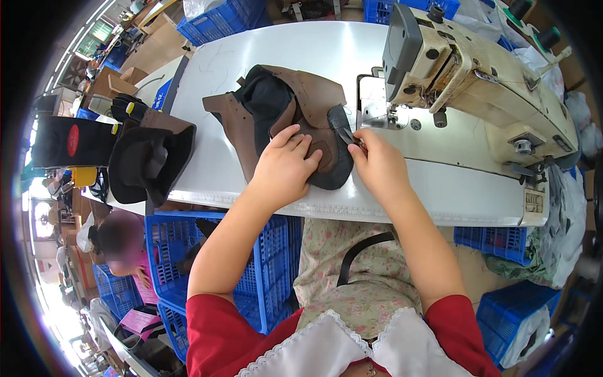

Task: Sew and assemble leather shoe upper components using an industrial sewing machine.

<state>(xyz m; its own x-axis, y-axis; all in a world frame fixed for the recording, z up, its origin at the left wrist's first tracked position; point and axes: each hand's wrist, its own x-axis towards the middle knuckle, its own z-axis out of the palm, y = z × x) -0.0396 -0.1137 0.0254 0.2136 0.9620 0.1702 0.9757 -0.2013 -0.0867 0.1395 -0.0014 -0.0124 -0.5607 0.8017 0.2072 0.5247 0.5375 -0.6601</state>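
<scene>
Brown piece [316, 131] on white table [295, 47]; crates [273, 283] around.

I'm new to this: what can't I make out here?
All in the head view:
Small tool: its handle end, hidden by the right hand's grip.
Brown-and-black piece: its underside, facing the table, and the patch under the left hand.
Co-worker: the face, blurred.
Upper-left blue crate: far part, cut off by the top edge.

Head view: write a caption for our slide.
Left hand on a brown-black piece, right hand holding a small tool at its edge, beside a sewing machine.
</scene>
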